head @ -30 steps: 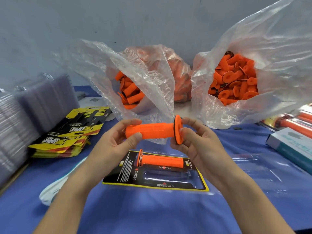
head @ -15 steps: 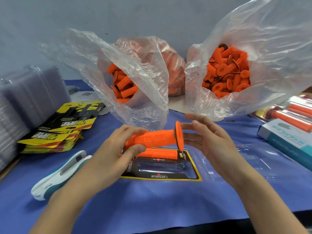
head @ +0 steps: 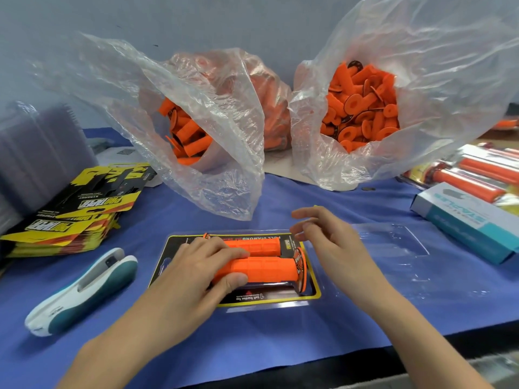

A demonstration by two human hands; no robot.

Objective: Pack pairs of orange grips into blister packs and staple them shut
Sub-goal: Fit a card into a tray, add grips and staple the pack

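Note:
An open blister pack (head: 311,294) with a black and yellow card lies on the blue cloth in front of me. One orange grip (head: 257,245) sits in its far slot. A second orange grip (head: 266,269) lies over the near slot, its flange to the right. My left hand (head: 196,272) holds this near grip, thumb under its left end and fingers over the top. Just right of the pack, my right hand (head: 334,242) hovers with relaxed fingers and touches nothing. The clear lid flap (head: 393,242) lies open to the right.
A white and teal stapler (head: 81,290) lies at the left. Behind it sits a stack of yellow and black cards (head: 75,209) and clear blister shells (head: 33,153). Two plastic bags of orange grips (head: 185,136) (head: 362,108) stand at the back. A white and teal box (head: 466,220) and finished packs (head: 477,175) are at right.
The second grip came down from mid-air onto the pack's near slot, carried by my left hand. My right hand let go of its flange and drew back to the right.

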